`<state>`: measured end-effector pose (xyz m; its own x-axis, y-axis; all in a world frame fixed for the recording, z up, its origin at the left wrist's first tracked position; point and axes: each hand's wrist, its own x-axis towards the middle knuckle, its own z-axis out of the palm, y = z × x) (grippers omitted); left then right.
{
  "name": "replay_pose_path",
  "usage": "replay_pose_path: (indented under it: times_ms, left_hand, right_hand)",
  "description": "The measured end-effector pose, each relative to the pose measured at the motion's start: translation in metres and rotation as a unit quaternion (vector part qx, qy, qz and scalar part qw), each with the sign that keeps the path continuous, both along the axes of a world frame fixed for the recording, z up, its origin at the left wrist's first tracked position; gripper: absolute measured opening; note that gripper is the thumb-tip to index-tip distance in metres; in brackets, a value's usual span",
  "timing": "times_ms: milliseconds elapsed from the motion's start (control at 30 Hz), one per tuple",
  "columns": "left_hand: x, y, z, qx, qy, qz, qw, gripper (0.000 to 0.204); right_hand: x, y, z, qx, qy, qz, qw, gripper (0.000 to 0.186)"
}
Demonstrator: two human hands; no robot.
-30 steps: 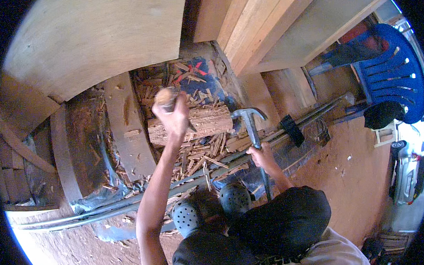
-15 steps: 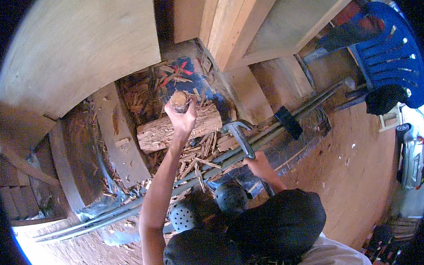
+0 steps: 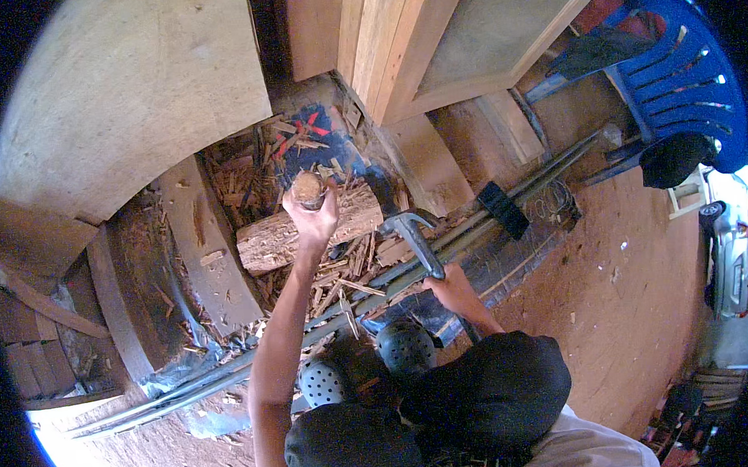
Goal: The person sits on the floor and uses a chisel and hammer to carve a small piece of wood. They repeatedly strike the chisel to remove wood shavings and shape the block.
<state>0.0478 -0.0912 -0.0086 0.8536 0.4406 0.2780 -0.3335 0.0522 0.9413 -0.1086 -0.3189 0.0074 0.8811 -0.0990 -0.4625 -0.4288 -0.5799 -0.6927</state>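
My left hand (image 3: pixel 313 219) is wrapped round an upright piece of wood (image 3: pixel 309 189) with a pale, roundish top end. It is above a rough, split log (image 3: pixel 358 209) lying among the chips; whether the wood's lower end touches the log is hidden. My right hand (image 3: pixel 457 290) grips a claw hammer (image 3: pixel 425 252) by its dark handle. The hammer's head points away from me, to the right of the log, and is apart from the held wood.
Wood splinters (image 3: pixel 352 264) lie round the log. Long metal pipes (image 3: pixel 457 234) run across in front of my grey clogs (image 3: pixel 404 349). Boards and a wooden frame (image 3: pixel 399 49) stand beyond. A blue plastic chair (image 3: pixel 685 86) is at the right, and a thick plank (image 3: pixel 203 241) at the left.
The view has shifted slightly. Both hands keep their holds on the wood and the hammer, with little visible movement between them.
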Motion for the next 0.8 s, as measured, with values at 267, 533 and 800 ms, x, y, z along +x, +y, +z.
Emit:
replay_pose_path:
  times_ms: [267,533,800]
  left_hand:
    - [-0.001,-0.006,0.008,0.0,0.038,-0.035,0.999,0.021]
    - [0.008,-0.002,0.025,-0.092,0.032,-0.075,0.992,0.011]
    - [-0.007,-0.008,0.011,0.043,-0.041,-0.06,0.996,0.012]
  right_hand:
    - [0.008,0.007,0.016,0.007,-0.081,-0.006,0.997,0.022]
    - [0.057,0.033,0.178,0.08,-0.219,0.016,0.972,0.016]
    - [0.088,0.063,0.213,-0.041,-0.351,0.072,0.933,0.009]
